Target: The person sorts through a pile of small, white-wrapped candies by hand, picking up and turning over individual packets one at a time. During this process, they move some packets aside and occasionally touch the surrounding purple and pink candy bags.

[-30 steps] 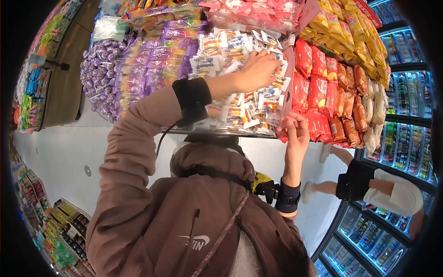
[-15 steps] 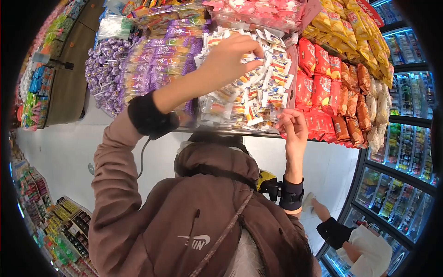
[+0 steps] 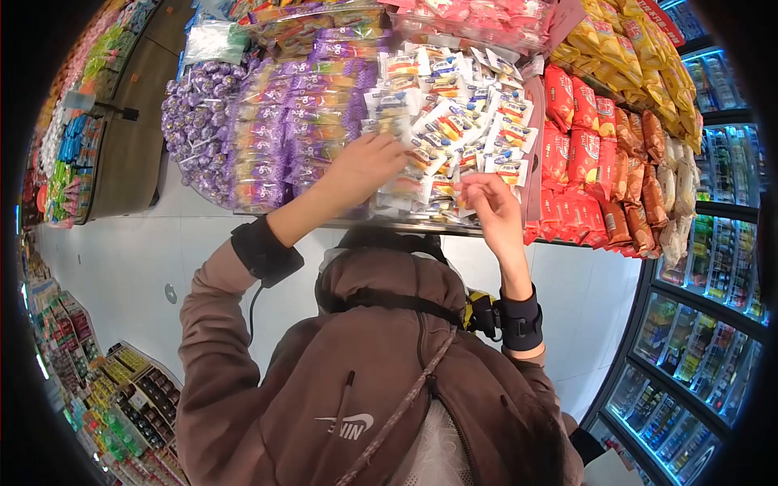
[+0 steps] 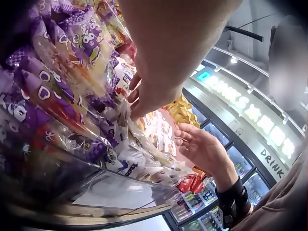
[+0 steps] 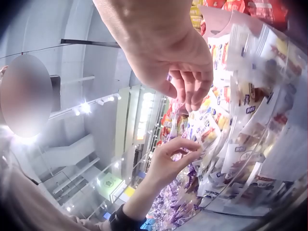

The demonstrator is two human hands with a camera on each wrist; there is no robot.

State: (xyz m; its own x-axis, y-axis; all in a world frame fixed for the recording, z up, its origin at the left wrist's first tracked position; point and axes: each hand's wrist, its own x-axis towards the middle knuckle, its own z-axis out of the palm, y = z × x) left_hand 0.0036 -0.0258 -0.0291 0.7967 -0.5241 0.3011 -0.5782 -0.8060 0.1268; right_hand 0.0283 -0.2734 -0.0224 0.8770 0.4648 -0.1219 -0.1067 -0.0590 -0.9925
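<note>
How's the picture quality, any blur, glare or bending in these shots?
Head view: strong fisheye bend, black corners, fridge doors curve. Left wrist view: left hand and purple packets near the lens are soft. Right wrist view: ceiling lights flare, white packets blur.

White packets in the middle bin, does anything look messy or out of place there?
Yes: the white packets lie jumbled at all angles, where the left hand pinches one, unlike the neat purple packs and red bags beside them.
</note>
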